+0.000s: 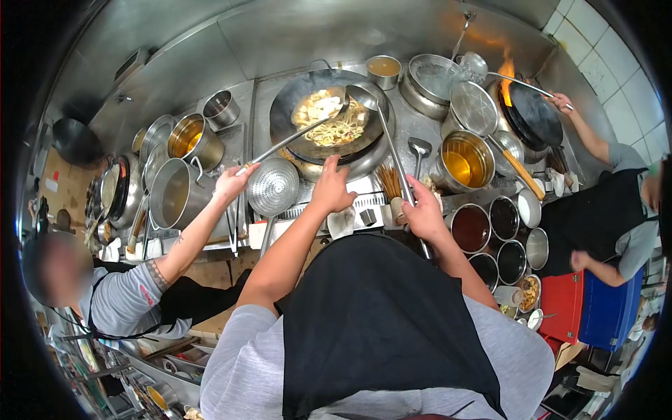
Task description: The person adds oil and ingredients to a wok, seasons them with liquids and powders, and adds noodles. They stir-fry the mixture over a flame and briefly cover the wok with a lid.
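My left hand (pixel 332 187) is at the near side of a large wok (pixel 283 112), its fingers apart and fingertips close to the rim. The wok holds noodles (pixel 339 131) in broth with pale pieces on top. My right hand (pixel 423 210) is wrapped round the long handle of a ladle (pixel 393 150), whose bowl hangs over the right part of the wok. From the left, a co-worker's hand (pixel 234 183) holds another ladle (pixel 297 133) that reaches into the wok. Left of my left hand lies a perforated skimmer (pixel 273 186).
Pots of golden liquid (pixel 465 161) stand right and left of the wok. Sauce containers (pixel 470 229) sit by my right forearm. At the right, a person (pixel 595 217) works a second wok (pixel 535 115) beside a flame (pixel 507 73). A spatula (pixel 418 148) rests behind my right hand.
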Available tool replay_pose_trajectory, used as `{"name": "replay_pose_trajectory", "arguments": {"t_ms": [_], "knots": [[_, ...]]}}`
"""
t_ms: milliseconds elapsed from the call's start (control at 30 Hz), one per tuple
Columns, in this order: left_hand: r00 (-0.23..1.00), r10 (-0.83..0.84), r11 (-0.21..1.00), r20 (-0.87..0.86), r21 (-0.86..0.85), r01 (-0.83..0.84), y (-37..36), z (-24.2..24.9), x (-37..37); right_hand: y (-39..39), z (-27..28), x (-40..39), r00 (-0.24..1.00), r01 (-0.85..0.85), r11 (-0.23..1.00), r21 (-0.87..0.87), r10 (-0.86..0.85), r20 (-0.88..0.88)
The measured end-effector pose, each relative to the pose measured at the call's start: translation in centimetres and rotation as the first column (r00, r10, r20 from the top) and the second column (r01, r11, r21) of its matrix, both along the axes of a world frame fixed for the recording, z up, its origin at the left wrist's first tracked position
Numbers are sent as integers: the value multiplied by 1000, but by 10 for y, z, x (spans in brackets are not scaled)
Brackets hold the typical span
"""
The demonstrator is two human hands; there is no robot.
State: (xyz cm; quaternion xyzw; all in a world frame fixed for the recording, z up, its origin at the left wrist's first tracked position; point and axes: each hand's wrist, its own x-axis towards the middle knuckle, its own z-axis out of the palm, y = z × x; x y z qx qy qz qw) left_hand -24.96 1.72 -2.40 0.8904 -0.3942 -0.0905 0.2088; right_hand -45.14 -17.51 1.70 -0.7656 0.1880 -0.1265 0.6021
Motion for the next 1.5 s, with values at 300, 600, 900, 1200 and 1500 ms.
{"name": "replay_pose_trajectory", "arguments": {"t_ms": [300, 600, 900, 1200, 1500], "knots": [[1000, -3, 1000, -17, 22, 4, 2, 4, -1, -2, -1, 11, 998, 29, 980, -197, -40, -55], [1000, -16, 998, -1, 66, 16, 0, 3, -1, -6, 4, 31, 997, 6, 987, -159, -18, -77], [999, 25, 994, 23, 110, -27, -7, 12, -7, -16, 27, 68, 947, -262, 917, -302, 184, -263], [973, 120, 991, 196, -81, -105, -26, -13, 20, -40, 17, 38, 970, -162, 979, 121, 181, -162], [984, 64, 975, 168, -222, -25, -27, -41, 49, -1, -69, 27, 923, 324, 859, -396, -379, -66]]}}
